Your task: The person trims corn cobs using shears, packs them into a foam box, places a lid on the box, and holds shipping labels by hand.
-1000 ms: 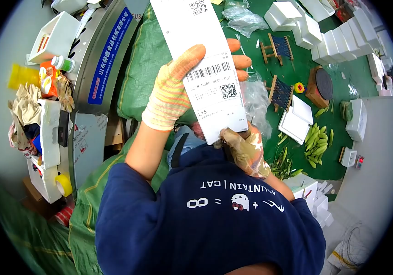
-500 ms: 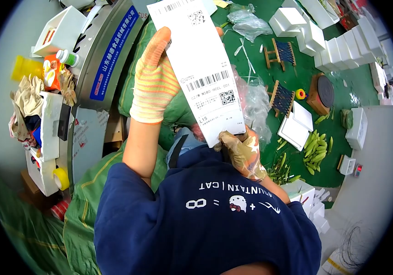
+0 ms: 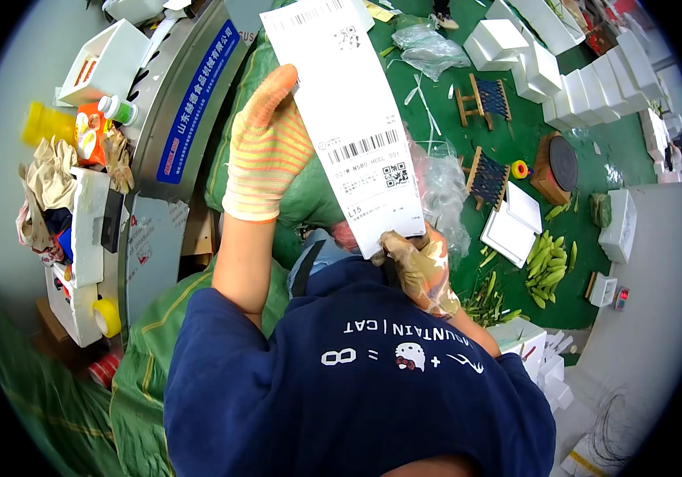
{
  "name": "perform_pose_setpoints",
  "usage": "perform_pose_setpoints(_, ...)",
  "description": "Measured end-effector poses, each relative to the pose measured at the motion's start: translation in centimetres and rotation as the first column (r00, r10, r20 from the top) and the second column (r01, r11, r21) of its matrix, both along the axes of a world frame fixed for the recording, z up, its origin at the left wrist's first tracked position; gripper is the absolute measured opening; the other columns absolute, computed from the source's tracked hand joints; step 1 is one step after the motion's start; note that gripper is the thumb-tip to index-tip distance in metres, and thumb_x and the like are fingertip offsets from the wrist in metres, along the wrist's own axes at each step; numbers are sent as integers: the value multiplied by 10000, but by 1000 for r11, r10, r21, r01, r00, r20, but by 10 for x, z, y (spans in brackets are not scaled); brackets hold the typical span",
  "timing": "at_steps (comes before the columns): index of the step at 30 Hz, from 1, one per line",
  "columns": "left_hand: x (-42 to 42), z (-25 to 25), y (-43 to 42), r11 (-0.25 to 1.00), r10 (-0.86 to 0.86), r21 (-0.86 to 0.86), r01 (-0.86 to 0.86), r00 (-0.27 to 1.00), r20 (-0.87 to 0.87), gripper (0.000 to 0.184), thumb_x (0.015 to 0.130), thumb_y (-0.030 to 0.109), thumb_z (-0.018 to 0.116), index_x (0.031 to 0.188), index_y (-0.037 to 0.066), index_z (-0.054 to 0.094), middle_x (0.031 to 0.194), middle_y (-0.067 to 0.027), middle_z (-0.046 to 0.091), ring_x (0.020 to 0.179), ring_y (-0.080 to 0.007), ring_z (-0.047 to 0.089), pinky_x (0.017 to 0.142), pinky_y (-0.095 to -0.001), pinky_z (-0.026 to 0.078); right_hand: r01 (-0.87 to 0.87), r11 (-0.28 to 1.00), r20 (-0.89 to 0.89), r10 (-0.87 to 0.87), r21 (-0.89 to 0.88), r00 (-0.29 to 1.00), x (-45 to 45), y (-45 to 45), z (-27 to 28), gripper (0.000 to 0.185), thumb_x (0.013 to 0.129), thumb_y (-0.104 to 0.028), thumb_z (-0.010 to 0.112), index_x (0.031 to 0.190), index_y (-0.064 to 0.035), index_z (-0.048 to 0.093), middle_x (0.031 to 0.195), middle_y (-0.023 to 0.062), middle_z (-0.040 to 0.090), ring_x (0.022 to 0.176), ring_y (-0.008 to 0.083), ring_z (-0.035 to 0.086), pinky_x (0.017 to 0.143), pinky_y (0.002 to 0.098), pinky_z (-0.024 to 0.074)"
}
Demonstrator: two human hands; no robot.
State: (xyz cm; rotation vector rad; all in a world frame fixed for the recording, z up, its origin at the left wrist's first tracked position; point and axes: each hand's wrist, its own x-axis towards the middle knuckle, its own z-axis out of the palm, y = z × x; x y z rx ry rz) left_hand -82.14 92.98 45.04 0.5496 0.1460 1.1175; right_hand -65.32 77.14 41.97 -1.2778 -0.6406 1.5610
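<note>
A long white label strip (image 3: 365, 103) with barcodes and QR codes stands upright in front of me. My left hand (image 3: 268, 147), in an orange-and-yellow striped glove, holds its left side. The thumb lies along the edge, and the other fingers are hidden behind the strip. My right hand (image 3: 422, 269), in a camouflage-patterned glove, pinches the strip's bottom end near my chest. Behind the strip lies a green sack (image 3: 237, 119).
At left, a metal machine (image 3: 158, 135) carries a white foam box (image 3: 106, 63) and a bottle (image 3: 118, 110). On the green floor at right are two small stools (image 3: 487, 179), foam boxes (image 3: 536, 71), green vegetables (image 3: 547, 266) and clear plastic (image 3: 444, 187). A person's foot shows at the top.
My left thumb has moved off the strip's face to its left edge, and the fingertips once visible beyond the right edge are now hidden. My right hand keeps its grip. A foot has appeared at the top.
</note>
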Motion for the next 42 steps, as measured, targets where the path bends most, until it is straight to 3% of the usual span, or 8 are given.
perform_pose_setpoints(7, -2, -4, 1, 998, -5, -55, 0, 994, -105, 394, 893, 170, 482, 1201, -75, 490, 1195, -172, 563, 1119, -285, 533, 979, -435, 394, 53, 998, -18, -52, 39, 998, -1, 1, -6, 209, 835, -58, 589, 1012, 53, 579, 801, 97, 645, 650, 137, 601, 610, 249, 478)
perform_pose_setpoints(21, 11, 5, -5, 999, -48, 8, 50, 981, -189, 401, 867, 129, 522, 1200, -93, 494, 1201, -144, 550, 1100, -217, 519, 976, -317, 371, 82, 995, 28, -83, 55, 996, 9, -1, -21, 252, 836, -57, 593, 1059, 57, 562, 870, 96, 642, 705, 133, 601, 640, 261, 485)
perform_pose_setpoints(23, 12, -6, -3, 979, 150, 190, -71, 882, -446, 338, 855, 108, 526, 1124, -96, 543, 1184, -132, 563, 1042, -204, 540, 930, -293, 387, 81, 996, 10, -82, 29, 997, 9, -3, -19, 242, 839, -68, 602, 1043, 60, 578, 853, 95, 649, 684, 139, 606, 630, 265, 491)
perform_pose_setpoints(25, 14, -13, -3, 973, 119, 228, -31, 917, -382, 319, 847, 95, 488, 1093, -99, 552, 1140, -122, 585, 996, -197, 549, 893, -295, 399, 21, 995, 170, -4, -96, 985, 13, -4, -14, 232, 835, -70, 618, 1039, 39, 596, 840, 98, 654, 670, 147, 613, 618, 273, 505)
perform_pose_setpoints(26, 20, -11, -6, 995, 44, 93, -18, 958, -285, 350, 845, 115, 482, 1117, -98, 541, 1116, -138, 593, 1006, -211, 551, 895, -310, 402, 55, 998, 103, -51, -33, 993, 13, -8, -27, 247, 834, -91, 628, 1052, 21, 603, 852, 81, 655, 714, 140, 616, 645, 268, 503)
perform_pose_setpoints(27, 26, -3, -11, 998, 33, 60, -14, 940, -340, 376, 837, 133, 501, 1129, -101, 529, 1103, -150, 596, 1017, -223, 555, 902, -319, 404, 29, 1000, 295, -24, -12, 955, 15, -6, -13, 264, 831, -110, 641, 1068, 2, 607, 876, 58, 654, 774, 118, 607, 683, 254, 495)
perform_pose_setpoints(30, 34, -8, -16, 996, 5, 86, 31, 920, -392, 365, 826, 157, 558, 1088, -97, 550, 1091, -156, 598, 1002, -231, 563, 893, -325, 418, 113, 993, -53, -115, -37, 992, 14, -7, -25, 294, 834, -103, 642, 1102, 2, 586, 880, 31, 645, 737, 79, 571, 649, 219, 462)
perform_pose_setpoints(42, 52, -17, -15, 994, -107, -61, 89, 897, -429, 363, 808, 160, 658, 1051, -96, 571, 1047, -127, 619, 965, -202, 586, 878, -311, 452, 205, 979, -162, -200, 13, 966, 19, -5, -37, 273, 845, -94, 636, 1084, 18, 563, 807, 45, 598, 687, 87, 534, 609, 210, 437)
